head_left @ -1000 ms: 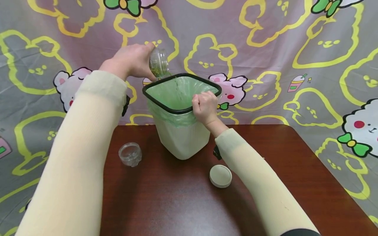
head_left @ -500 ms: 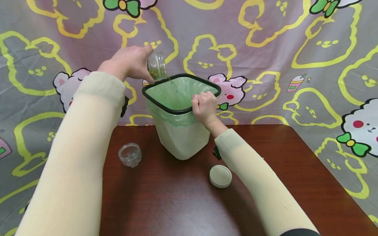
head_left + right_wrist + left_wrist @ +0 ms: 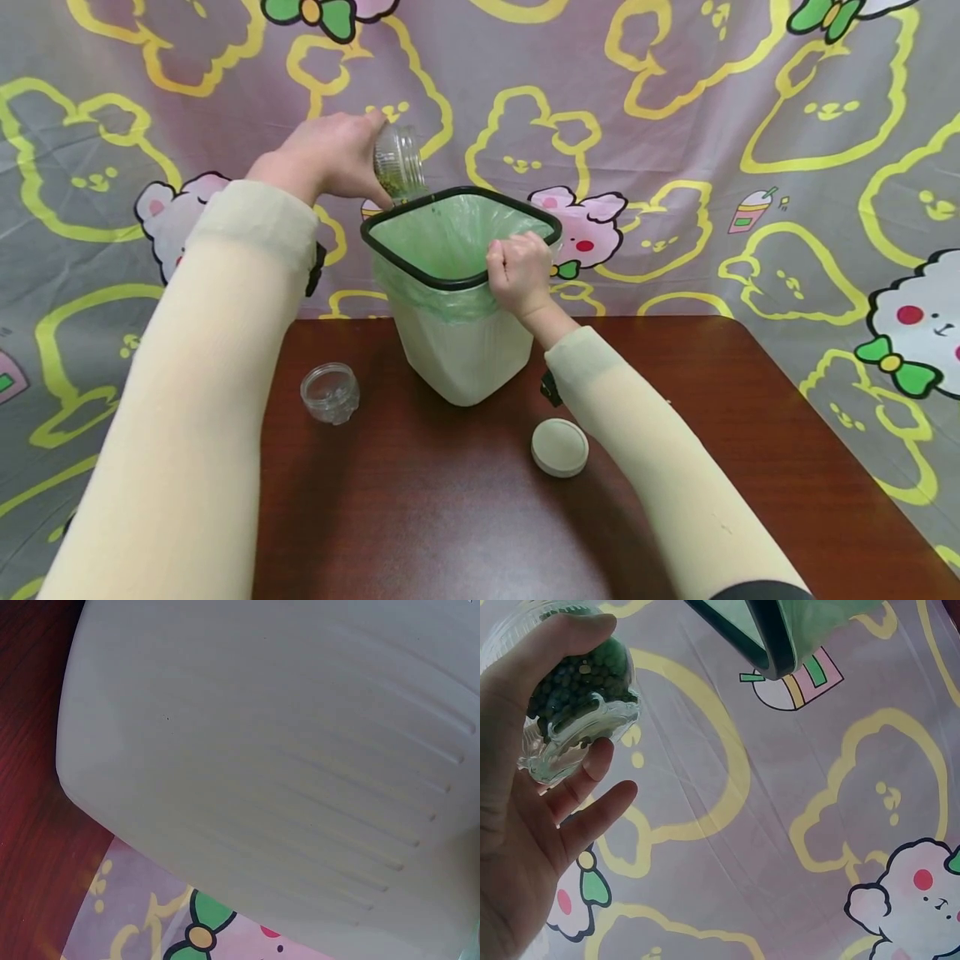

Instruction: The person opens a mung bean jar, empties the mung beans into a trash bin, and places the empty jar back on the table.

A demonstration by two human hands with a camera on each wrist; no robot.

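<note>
My left hand grips a clear ribbed jar, tipped on its side with its mouth toward the bin's left rim. Small round greenish grains lie inside the jar, seen close up in the left wrist view. On the table stands a white trash bin, lined with a green plastic bag under a black rim. My right hand holds that rim at its right side, fingers curled. Only the bin's ribbed wall fills the right wrist view; the hand is hidden there.
A small clear round container sits on the brown table, left of the bin. Near my right forearm lies a white round lid. A patterned cloth hangs close behind the table.
Earlier, a thin stream of grains fell from the jar into the bin; now hardly any are seen falling. The jar has shifted slightly left. My right hand has kept its place.
</note>
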